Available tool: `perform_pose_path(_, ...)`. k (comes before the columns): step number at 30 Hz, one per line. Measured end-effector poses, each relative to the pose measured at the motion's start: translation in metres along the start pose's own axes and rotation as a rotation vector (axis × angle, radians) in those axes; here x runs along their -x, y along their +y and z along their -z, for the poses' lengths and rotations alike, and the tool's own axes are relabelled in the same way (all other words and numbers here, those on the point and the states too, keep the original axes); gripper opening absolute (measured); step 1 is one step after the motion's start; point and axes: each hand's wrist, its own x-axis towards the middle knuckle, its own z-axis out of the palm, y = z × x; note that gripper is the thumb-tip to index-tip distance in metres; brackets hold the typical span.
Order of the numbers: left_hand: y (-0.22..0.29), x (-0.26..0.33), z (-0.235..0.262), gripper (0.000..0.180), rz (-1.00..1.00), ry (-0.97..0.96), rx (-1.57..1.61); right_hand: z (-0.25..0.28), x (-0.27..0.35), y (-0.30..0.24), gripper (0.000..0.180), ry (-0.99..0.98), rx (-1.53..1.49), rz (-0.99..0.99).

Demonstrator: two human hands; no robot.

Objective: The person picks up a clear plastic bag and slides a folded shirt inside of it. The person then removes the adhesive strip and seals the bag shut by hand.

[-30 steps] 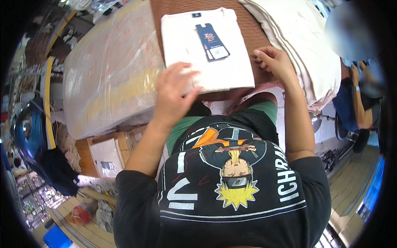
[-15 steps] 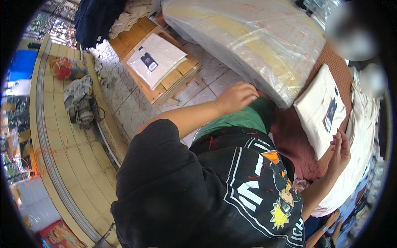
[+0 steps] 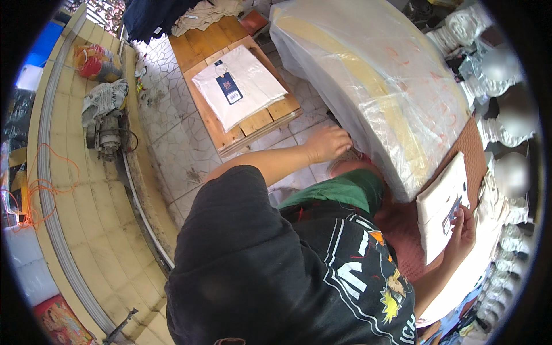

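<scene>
My right hand (image 3: 462,231) is at a folded white shirt (image 3: 440,201) on the right, its fingers closed at the edge of a dark blue hang tag (image 3: 450,221). Part of the tag is behind the fingers. My left hand (image 3: 329,144) is curled above the green shorts (image 3: 339,187) on my lap, fingers drawn together. Whatever may be between those fingers is hidden. Another folded white shirt (image 3: 253,86) with a dark blue hang tag (image 3: 228,87) lies on a low wooden table (image 3: 230,141) ahead.
A large plastic-wrapped block (image 3: 374,86) stands between the table and the right-hand shirt. Dark folded clothes (image 3: 149,20) and beige cloth (image 3: 207,16) are at the far end. On the tiled ledge (image 3: 69,213) to the left sit a motor (image 3: 106,135) and a red container (image 3: 98,62).
My right hand has come down onto the tag of the right-hand shirt; before, it was pinched beside the shirt. My left hand stays curled. The whole view has shifted.
</scene>
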Motion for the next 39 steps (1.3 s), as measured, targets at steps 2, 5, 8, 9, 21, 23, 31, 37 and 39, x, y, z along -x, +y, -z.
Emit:
perform_pose_path(2,0.000,0.008,-0.011,0.014,-0.011,-0.013,0.055,-0.005,-0.006,-0.009,0.020,-0.005,0.054,0.033)
perform_pose_path(5,0.001,0.017,-0.021,0.013,-0.007,-0.010,0.151,-0.015,-0.013,-0.030,0.020,-0.014,0.094,0.031)
perform_pose_path(8,0.003,0.023,-0.026,0.013,0.005,-0.003,0.206,-0.022,-0.020,-0.038,0.020,-0.032,0.074,0.057)
perform_pose_path(9,0.002,0.024,-0.031,0.013,0.004,-0.003,0.213,-0.024,-0.021,-0.044,0.019,-0.041,0.097,0.082)
perform_pose_path(21,0.013,0.039,-0.039,0.016,0.000,-0.141,0.338,-0.043,-0.015,-0.072,0.014,-0.069,0.246,0.178)
perform_pose_path(23,0.021,0.032,-0.034,0.016,-0.062,-0.128,0.365,-0.038,-0.008,-0.073,0.013,-0.027,0.248,0.131)
perform_pose_path(31,0.069,-0.027,0.029,0.008,-0.214,0.121,0.448,-0.011,-0.002,-0.065,0.009,0.135,0.221,0.162)
perform_pose_path(37,0.100,-0.057,0.039,0.014,-0.282,0.115,0.470,-0.005,0.004,-0.035,0.008,0.175,0.163,0.143)
perform_pose_path(39,0.113,-0.064,0.038,0.016,-0.263,0.093,0.485,0.001,0.005,-0.028,0.009,0.194,0.150,0.110)
